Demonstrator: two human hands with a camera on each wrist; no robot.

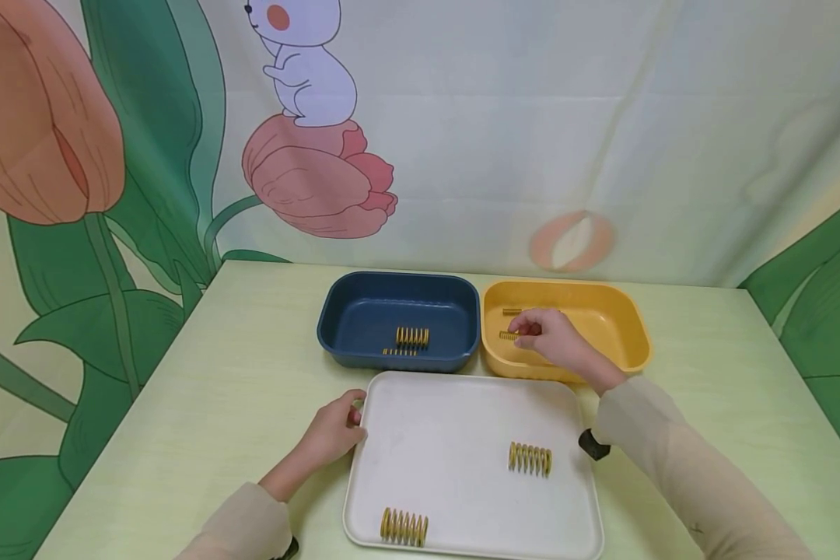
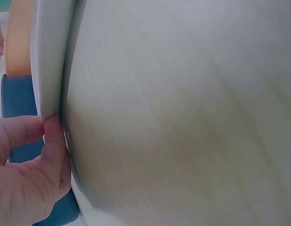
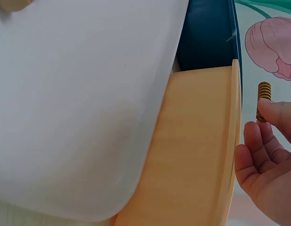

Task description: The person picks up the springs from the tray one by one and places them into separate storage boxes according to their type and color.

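Note:
My right hand is over the yellow bin, pinching a small gold coil spring between thumb and fingers. At the left edge of the white tray, my left hand grips the rim; the left wrist view shows the thumb and a finger pinching it. Two large gold springs lie on the tray, one spring at right and another spring near the front left. Another small spring lies in the yellow bin, towards its back left.
A dark blue bin stands left of the yellow one, behind the tray. It holds a large gold spring, with a row of gold coils in front, too small to identify. A printed curtain hangs behind the light green table.

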